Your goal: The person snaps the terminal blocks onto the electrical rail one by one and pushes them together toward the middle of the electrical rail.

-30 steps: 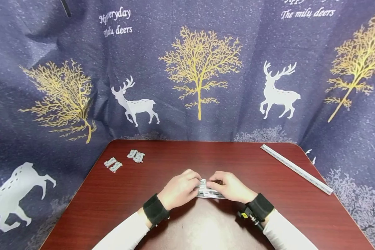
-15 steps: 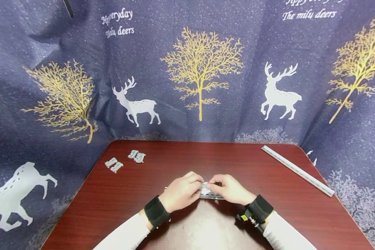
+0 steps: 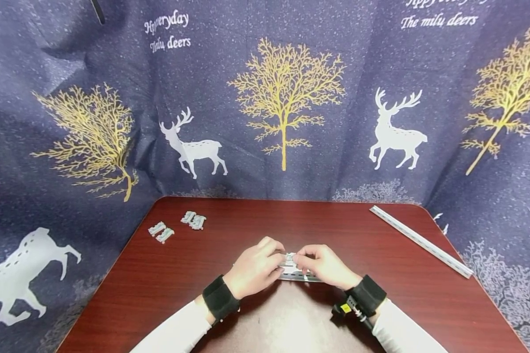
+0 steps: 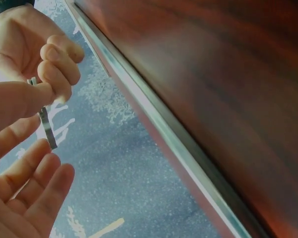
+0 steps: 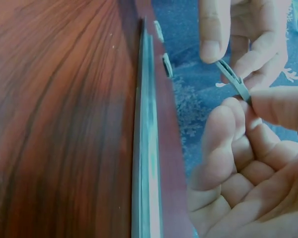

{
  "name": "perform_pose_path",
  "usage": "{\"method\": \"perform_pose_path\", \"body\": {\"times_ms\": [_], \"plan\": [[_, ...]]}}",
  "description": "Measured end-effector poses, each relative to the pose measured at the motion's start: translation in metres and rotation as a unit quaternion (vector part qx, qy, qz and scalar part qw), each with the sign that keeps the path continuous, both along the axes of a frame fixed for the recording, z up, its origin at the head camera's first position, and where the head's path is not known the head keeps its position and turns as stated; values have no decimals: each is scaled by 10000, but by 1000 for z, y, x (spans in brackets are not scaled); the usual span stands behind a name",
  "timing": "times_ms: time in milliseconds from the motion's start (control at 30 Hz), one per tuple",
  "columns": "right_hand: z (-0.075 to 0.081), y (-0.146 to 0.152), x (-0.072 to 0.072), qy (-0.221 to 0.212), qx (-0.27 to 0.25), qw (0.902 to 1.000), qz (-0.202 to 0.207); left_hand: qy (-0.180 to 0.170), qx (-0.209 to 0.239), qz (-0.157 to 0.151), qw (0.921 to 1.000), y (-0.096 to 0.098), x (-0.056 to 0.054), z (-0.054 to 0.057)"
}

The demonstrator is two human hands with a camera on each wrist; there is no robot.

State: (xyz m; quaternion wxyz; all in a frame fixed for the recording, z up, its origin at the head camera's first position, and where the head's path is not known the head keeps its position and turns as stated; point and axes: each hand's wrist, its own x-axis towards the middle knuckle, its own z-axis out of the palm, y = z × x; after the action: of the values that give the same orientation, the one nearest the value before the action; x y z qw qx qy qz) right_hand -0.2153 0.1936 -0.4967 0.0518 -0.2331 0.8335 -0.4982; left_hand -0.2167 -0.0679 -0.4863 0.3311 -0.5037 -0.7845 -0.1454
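Observation:
A thin, light grey terminal block (image 3: 290, 256) is held between both hands above a slotted metal DIN rail (image 3: 297, 277) in the head view. From the left, my left hand (image 3: 257, 264) pinches one end of the block between thumb and finger. My right hand (image 3: 328, 266) pinches the opposite end. The right wrist view shows the narrow edge of the block (image 5: 233, 79) spanning the two pinches. In the left wrist view, the block (image 4: 47, 126) points down past the left thumb. The rail (image 4: 154, 116) lies on the table, partly hidden behind the hands in the head view.
Several similar grey terminal blocks (image 3: 161, 231) lie at the table's back left. A second, longer-looking slotted rail (image 3: 419, 240) rests slantwise along the right side. Behind the brown table (image 3: 194, 274) hangs a blue cloth (image 3: 247, 122) printed with deer and trees.
Both hands stay over the rail. They dip slightly toward the near side, then rise back, and the fingers shift a little on the terminal block.

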Motion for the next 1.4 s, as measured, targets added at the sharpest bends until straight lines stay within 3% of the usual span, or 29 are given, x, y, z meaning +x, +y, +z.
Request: {"method": "perform_pose_path", "body": {"times_ms": [267, 433, 700, 933, 1067, 1200, 1400], "plan": [[-1, 0, 0, -915, -781, 9927, 57, 177, 42, 140, 9997, -2, -2, 0], [0, -1, -1, -1171, -1003, 9880, 111, 263, 154, 121, 9995, -2, -2, 1], [0, -2, -1, -1219, -1097, 9863, 172, 49, 344, 330, 9989, -4, 2, 8], [1, -2, 0, -906, -1208, 9880, 320, -325, 678, 736, 9944, -4, 4, 7], [2, -1, 1, -632, -1186, 9903, 341, -875, 1101, 895, 9860, -4, 5, 6], [2, -2, 2, -441, -1139, 9922, 245, -1582, 1514, 881, 9717, -3, 8, 8], [4, -4, 4, -168, -1068, 9941, 93, -2797, 2043, 608, 9361, -2, 11, 12]]}}
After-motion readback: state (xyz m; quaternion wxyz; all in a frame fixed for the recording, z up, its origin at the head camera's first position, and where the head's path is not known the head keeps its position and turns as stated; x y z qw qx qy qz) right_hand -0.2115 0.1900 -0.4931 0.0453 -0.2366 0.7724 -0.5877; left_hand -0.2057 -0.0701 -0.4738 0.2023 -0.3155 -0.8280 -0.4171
